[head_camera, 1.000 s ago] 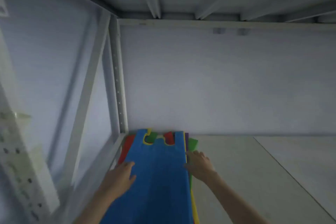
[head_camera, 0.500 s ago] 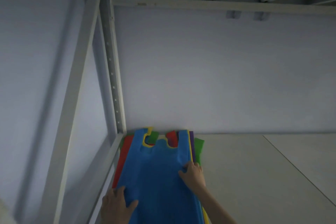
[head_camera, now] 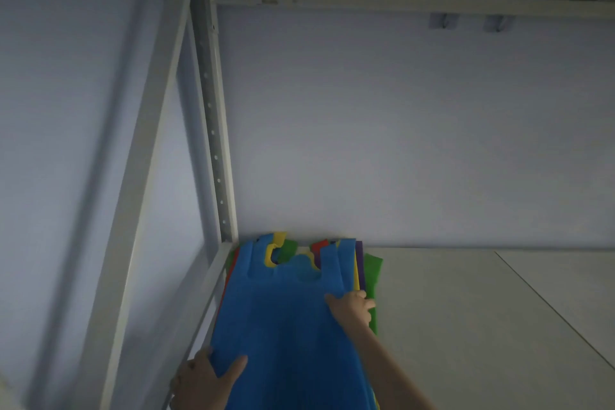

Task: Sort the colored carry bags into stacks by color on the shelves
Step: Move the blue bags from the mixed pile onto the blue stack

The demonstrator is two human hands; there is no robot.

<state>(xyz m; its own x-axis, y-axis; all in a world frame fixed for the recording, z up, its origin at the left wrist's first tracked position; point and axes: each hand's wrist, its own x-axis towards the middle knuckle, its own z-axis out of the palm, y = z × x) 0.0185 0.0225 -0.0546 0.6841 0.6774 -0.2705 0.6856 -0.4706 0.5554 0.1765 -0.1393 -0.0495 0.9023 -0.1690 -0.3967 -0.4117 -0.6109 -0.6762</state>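
Observation:
A pile of carry bags lies in the shelf's back left corner. A blue bag (head_camera: 286, 319) is on top, handles toward the wall. Under it I see edges of yellow (head_camera: 279, 238), red (head_camera: 318, 245), purple (head_camera: 359, 256) and green (head_camera: 373, 271) bags. My left hand (head_camera: 203, 383) grips the pile's left edge near the front, thumb lying on the blue bag. My right hand (head_camera: 352, 306) pinches the blue bag's right edge, fingers curled around the side of the pile.
The pale shelf board (head_camera: 482, 326) stretches bare to the right of the pile. A white perforated upright post (head_camera: 216, 150) and a diagonal brace (head_camera: 133, 193) stand on the left. The upper shelf's beam (head_camera: 399, 3) runs overhead, and the back wall is close behind.
My left hand slid back toward the front along the pile's left edge. My right hand shifted onto the right edge and curled around it. The view tilted and moved closer.

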